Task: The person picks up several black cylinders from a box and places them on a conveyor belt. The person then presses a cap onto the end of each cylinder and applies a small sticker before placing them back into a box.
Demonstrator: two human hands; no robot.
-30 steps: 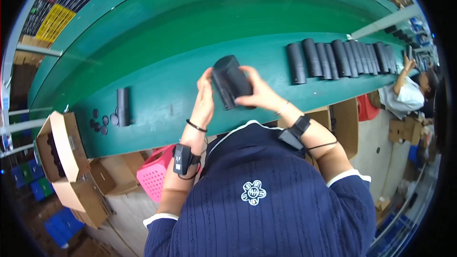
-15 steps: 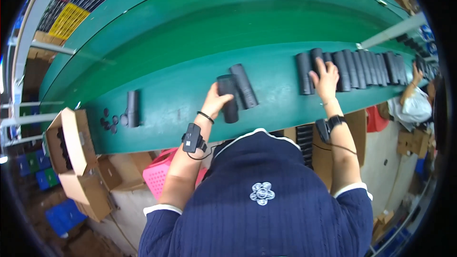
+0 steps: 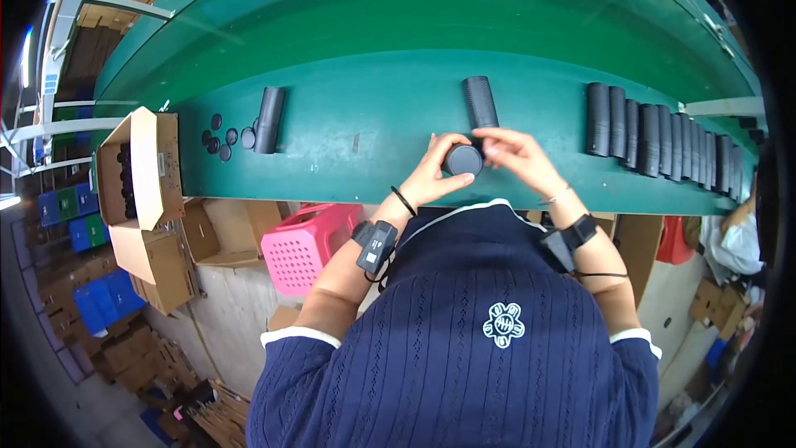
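In my left hand [image 3: 438,171] is a black tube [image 3: 463,160], held upright so that its round dark end faces up. My fingers and thumb wrap around its side. My right hand [image 3: 527,164] is just right of it, fingers stretched out toward it. Those fingers lie over the near end of a black ribbed tube [image 3: 478,103] on the green tabletop [image 3: 365,116] and hide that end. Whether they press on either tube is unclear. Farther left another black tube [image 3: 269,120] lies beside several small round black caps [image 3: 225,152].
A long row of black tubes [image 3: 651,139] lies at the right. An open cardboard box [image 3: 170,162] with dark pieces inside stands at the table's left end. Below the front edge are a pink plastic stool [image 3: 303,253] and more cartons. Another person's arm [image 3: 736,214] shows far right.
My right hand has left the row of tubes and come over beside my left hand. The tube in my left hand is now turned end up, nearer my body. The view has shifted.
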